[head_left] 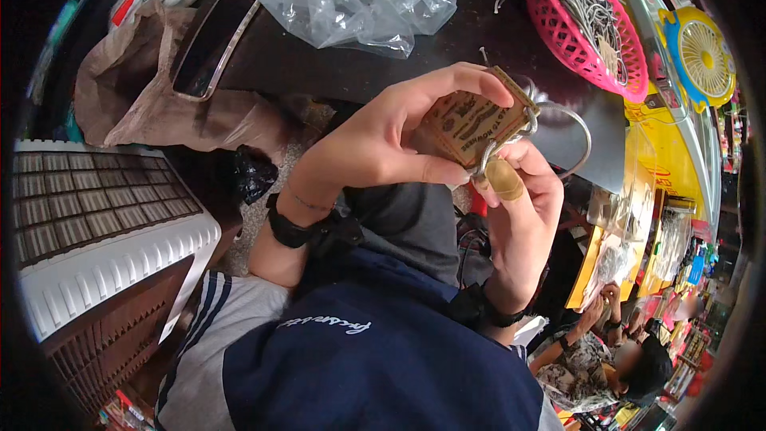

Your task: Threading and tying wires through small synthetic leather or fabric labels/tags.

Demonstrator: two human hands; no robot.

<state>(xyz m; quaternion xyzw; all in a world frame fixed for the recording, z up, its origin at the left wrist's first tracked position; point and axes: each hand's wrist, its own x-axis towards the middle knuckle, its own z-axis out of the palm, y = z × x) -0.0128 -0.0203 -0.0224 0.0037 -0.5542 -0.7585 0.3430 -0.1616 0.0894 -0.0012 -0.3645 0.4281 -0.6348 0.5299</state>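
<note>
My left hand (363,144) curls round a small brown block-like piece (467,126) with dark old-style print, thumb below and fingers above. At its right edge, silver wire (586,148) is twisted and bends out into a wide loop. My right hand (527,203) pinches the wire beside the block's lower right corner. Its thumb wears a tan cover or bandage (504,179). Both hands are close together above my lap, almost touching. The fingers partly hide where wire and block meet.
Beyond my hands, a dark table (319,64) carries a clear plastic bag (359,8), a phone (214,46) and a pink basket (550,28) of grey wires. A yellow-blue fan (702,56) stands right. White appliance (120,247) at left; another person (590,367) works at lower right.
</note>
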